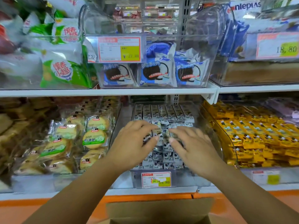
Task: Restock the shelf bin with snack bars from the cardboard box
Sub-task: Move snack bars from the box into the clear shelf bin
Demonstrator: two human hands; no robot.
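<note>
The snack bars (163,113) are lying in tight side-by-side rows inside the clear bin (182,178) at the centre of the lower shelf. They are probably packed that way so the stock fits flat and the labels face up. The rows at the back are looking neater than the jumbled ones under the hands.

The cardboard box (160,209) is sitting open at 6 o'clock, directly below the bin, keeping the reach short.

Both arms are stretching forward and slightly up from 6 o'clock, converging over the middle of the bin. The left hand (134,143) is hovering palm down at about 9 o'clock of the pile, and the right hand (194,146) is mirroring it at 3 o'clock. Both sets of fingers are spreading out nearly straight, tips almost meeting, brushing the top bars rather than gripping any. Motion blur is hiding the finer contact. I judge they are levelling or squaring up the bars.
</note>
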